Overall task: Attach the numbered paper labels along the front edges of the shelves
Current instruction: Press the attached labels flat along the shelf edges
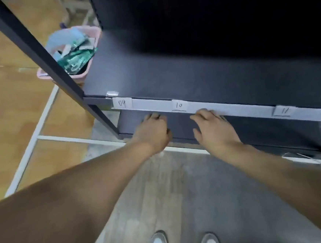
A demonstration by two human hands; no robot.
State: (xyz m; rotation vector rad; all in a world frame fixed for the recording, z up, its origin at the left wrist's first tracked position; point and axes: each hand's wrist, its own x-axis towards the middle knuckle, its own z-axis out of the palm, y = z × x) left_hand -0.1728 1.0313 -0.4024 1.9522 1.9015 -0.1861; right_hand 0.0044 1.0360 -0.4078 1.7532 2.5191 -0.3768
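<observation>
Pressing flat white paper strip on matte dark shelf edge | right hand fingers straight, together | left hand fingers curled, grip unclear

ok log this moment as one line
labels: 09, 10, 11 on strip | left hand: at strip's lower edge, left of 10 | right hand: same edge, right of 10 | grip: left unclear, right open

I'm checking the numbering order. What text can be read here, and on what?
"09" on the left paper label on the white strip along the shelf front.
"10" on the middle label.
"11" on the right label.
Packets in the pink bin: print too blurred to read.
</observation>
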